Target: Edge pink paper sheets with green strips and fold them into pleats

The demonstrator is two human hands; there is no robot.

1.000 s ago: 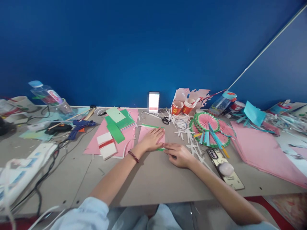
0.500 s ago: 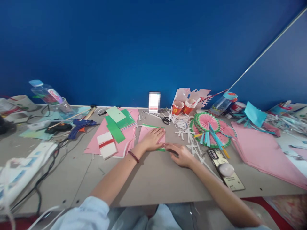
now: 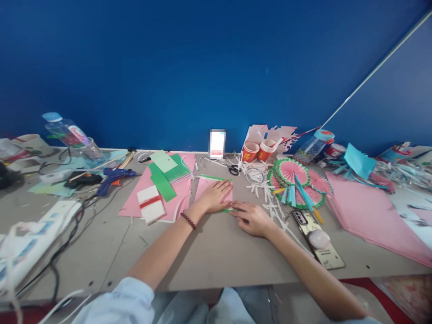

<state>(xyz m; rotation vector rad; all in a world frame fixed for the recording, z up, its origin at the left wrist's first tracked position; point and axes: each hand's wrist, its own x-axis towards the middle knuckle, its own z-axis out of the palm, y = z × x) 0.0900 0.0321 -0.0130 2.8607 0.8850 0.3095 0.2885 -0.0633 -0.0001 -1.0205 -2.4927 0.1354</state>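
My left hand (image 3: 212,198) lies flat, fingers stretched out, on a small pink paper piece with a green edge (image 3: 204,185) in the middle of the grey table (image 3: 209,252). A dark red bead bracelet is on that wrist. My right hand (image 3: 251,217) rests palm down just right of it, fingertips pressing the paper's near green edge. Its fingers are slightly curled and together, with nothing that I can make out in them.
Pink and green sheets (image 3: 162,182) and a white block with a red band (image 3: 150,204) lie left. Scissors (image 3: 232,169), red paper cups (image 3: 257,150), pink pleated fans (image 3: 293,177), white strips, a phone (image 3: 317,236) and large pink sheets (image 3: 367,211) are right. Glue gun (image 3: 113,176), cables and a bottle (image 3: 67,132) sit far left.
My right hand slid a little along the paper's near edge and back; the left hand stayed flat on the paper. Nothing else moved.
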